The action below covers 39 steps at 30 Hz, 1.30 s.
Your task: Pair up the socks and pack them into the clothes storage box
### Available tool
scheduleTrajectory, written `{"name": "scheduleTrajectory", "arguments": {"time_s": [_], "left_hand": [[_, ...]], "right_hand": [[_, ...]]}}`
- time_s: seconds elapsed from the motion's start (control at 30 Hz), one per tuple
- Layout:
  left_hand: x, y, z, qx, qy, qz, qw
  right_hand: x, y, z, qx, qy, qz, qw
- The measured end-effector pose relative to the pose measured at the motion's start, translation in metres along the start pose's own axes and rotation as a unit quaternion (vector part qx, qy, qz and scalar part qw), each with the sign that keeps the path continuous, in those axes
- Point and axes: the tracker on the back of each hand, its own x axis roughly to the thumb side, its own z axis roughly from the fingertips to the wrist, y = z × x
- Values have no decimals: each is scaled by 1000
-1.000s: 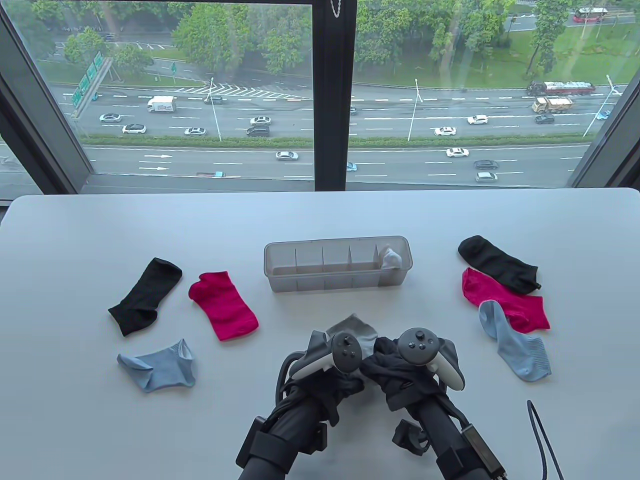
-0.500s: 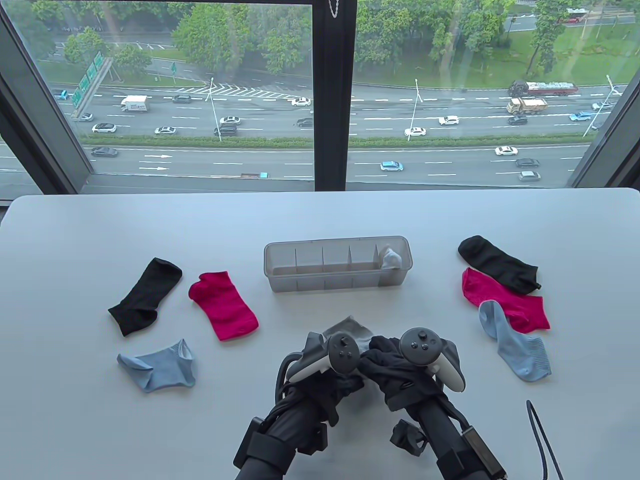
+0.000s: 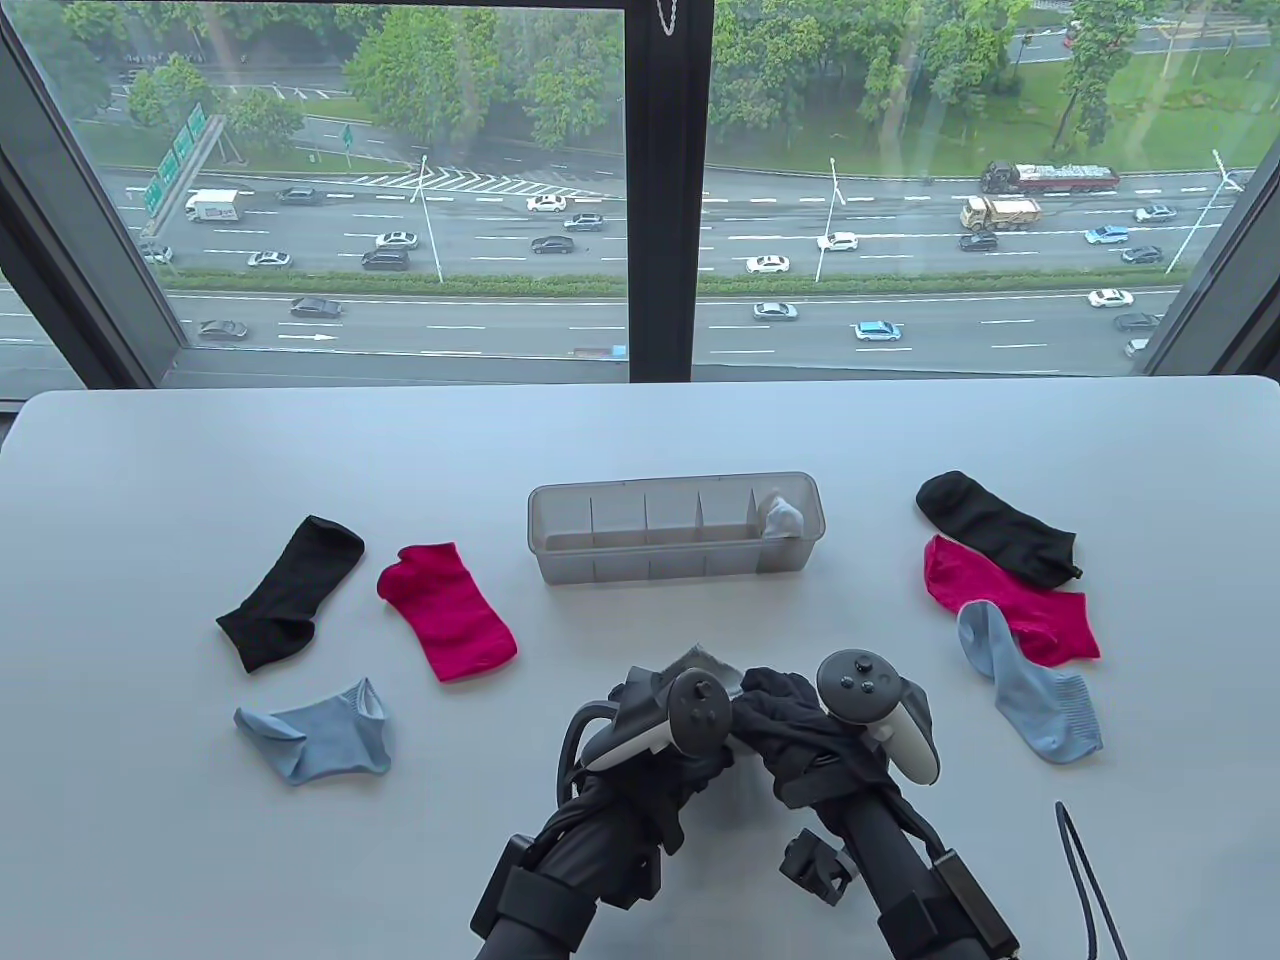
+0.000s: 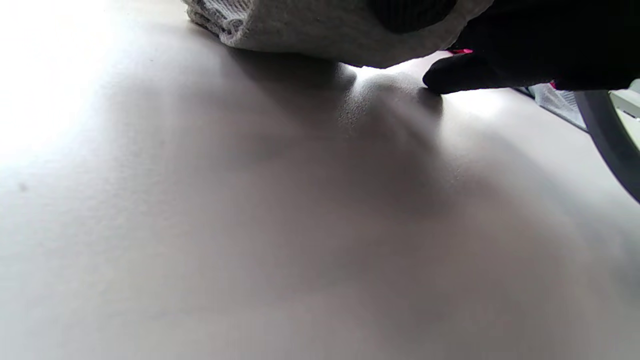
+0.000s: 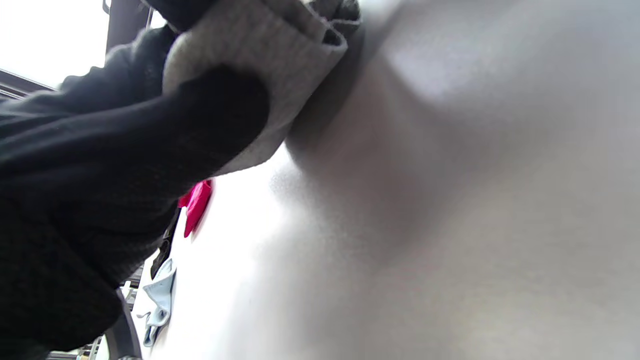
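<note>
Both gloved hands work a grey sock bundle (image 3: 708,664) at the table's front centre. My left hand (image 3: 697,772) grips it from the left and my right hand (image 3: 790,722) from the right, fingers curled round the fabric. The right wrist view shows gloved fingers (image 5: 210,115) wrapped over the grey sock (image 5: 265,45). In the left wrist view the grey sock (image 4: 325,30) hangs just above the table. The clear storage box (image 3: 560,560) stands behind the hands, with a pale sock bundle (image 3: 783,516) in its rightmost compartment.
Left of the box lie a black sock (image 3: 290,592), a red sock (image 3: 448,610) and a blue sock (image 3: 318,733). On the right a black sock (image 3: 995,527), a red sock (image 3: 1010,600) and a blue sock (image 3: 1035,695) overlap. A cable (image 3: 1085,880) loops at the front right.
The hands have gathered the grey sock in tighter, so less of it shows beyond the trackers. The right hand has shifted slightly to the right. The other socks and the box have not moved.
</note>
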Motion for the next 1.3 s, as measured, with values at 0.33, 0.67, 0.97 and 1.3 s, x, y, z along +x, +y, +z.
{"name": "scheduleTrajectory", "arguments": {"time_s": [0.33, 0.67, 0.97, 1.3], "left_hand": [[-10, 0, -1, -12, 3, 19, 1000], [-2, 3, 2, 6, -7, 0, 1000], [-1, 8, 6, 29, -23, 16, 999], [-9, 12, 5, 32, -19, 36, 999]], "right_hand": [[11, 0, 3, 5, -28, 57, 998], [10, -3, 8, -9, -37, 24, 999], [12, -8, 8, -13, -31, 37, 999], [17, -9, 8, 3, -67, 42, 997]]}}
